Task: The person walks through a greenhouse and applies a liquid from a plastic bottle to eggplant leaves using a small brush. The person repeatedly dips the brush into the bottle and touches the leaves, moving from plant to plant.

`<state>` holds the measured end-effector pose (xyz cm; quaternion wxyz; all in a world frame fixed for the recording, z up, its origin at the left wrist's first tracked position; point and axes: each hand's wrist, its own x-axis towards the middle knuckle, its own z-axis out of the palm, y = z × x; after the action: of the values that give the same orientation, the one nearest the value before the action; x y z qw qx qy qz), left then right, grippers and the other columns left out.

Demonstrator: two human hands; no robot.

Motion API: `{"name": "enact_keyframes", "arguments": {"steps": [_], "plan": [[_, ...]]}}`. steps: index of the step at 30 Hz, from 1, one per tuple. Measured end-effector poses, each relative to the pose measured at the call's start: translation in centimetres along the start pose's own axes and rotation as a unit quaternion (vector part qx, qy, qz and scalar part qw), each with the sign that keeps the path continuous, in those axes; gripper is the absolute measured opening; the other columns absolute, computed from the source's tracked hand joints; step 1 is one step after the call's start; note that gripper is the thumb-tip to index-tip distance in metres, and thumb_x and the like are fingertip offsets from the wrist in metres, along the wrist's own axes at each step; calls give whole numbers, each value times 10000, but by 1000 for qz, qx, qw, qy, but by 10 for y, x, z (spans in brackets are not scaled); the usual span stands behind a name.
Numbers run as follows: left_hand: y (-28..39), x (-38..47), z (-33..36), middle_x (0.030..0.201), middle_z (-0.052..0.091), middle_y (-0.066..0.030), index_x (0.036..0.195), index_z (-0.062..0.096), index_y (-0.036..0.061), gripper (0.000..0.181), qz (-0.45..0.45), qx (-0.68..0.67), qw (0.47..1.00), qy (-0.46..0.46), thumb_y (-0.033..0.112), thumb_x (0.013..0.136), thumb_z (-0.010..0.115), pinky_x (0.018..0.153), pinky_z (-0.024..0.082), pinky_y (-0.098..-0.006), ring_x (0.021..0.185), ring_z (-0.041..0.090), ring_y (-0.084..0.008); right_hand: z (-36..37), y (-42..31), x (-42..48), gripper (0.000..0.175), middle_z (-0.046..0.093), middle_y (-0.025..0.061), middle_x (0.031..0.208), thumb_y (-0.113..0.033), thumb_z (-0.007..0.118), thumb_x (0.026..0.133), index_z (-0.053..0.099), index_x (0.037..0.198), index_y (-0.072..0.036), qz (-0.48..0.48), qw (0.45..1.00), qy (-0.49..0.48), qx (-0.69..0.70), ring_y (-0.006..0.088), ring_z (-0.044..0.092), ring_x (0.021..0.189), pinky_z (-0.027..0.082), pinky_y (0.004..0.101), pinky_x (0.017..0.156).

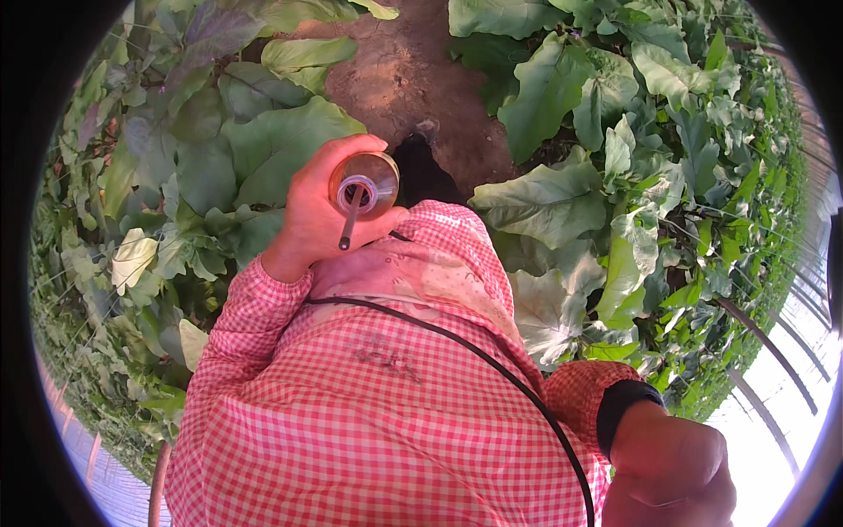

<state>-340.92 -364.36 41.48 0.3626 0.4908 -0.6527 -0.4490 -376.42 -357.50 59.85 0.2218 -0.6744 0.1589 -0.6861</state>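
Observation:
My left hand (336,204) is wrapped around a clear plastic bottle (388,178) held in front of my waist. The bottle's mouth faces up without a cap, and a thin dark stick (351,221) leans out of it. What the bottle contains is hard to make out. At the lower right, close to the camera, my right hand (672,468) is raised and bent at the wrist. Its fingers are mostly hidden, so whether it holds anything does not show. A black cable (461,342) runs across my red-and-white checked smock (369,435).
Large-leaved plants, which look like eggplants, crowd both sides, with broad leaves (546,197) close to my body. A bare soil path (421,72) runs between them. Thin strings cross the foliage, and curved greenhouse ribs (767,349) stand at the right.

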Motion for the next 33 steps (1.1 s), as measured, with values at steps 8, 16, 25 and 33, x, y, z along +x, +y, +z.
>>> {"name": "enact_keyframes", "arguments": {"steps": [8,16,25,33], "plan": [[13,84,-19,1446,664,-166,1422,613,0,811,-28,19,999,13,57,713,1001,1142,530,-410,1343,655,-263,-8,104,17,612,721,45,994,-223,909,898,661,1427,-39,86,996,-8,0,140,653,714,507,283,585],[41,202,-9,1270,744,-174,1327,692,25,776,126,95,986,-52,192,655,1043,978,595,-448,1151,738,-368,19,203,37,887,623,33,791,-309,1000,818,589,1509,67,377,889,-181,-185,126,590,621,461,291,543],[57,264,9,1189,757,-155,1289,676,59,716,202,123,960,-147,189,660,993,923,602,-464,1049,743,-382,32,242,56,443,702,62,822,-121,899,911,782,1323,-6,308,912,-111,-248,194,650,660,551,333,602],[48,342,22,1066,763,-101,1262,680,64,630,68,38,959,-274,165,724,991,846,618,-391,959,768,-272,36,224,82,230,760,120,907,26,796,942,768,1169,52,377,870,122,-292,242,736,724,596,349,649]]}}
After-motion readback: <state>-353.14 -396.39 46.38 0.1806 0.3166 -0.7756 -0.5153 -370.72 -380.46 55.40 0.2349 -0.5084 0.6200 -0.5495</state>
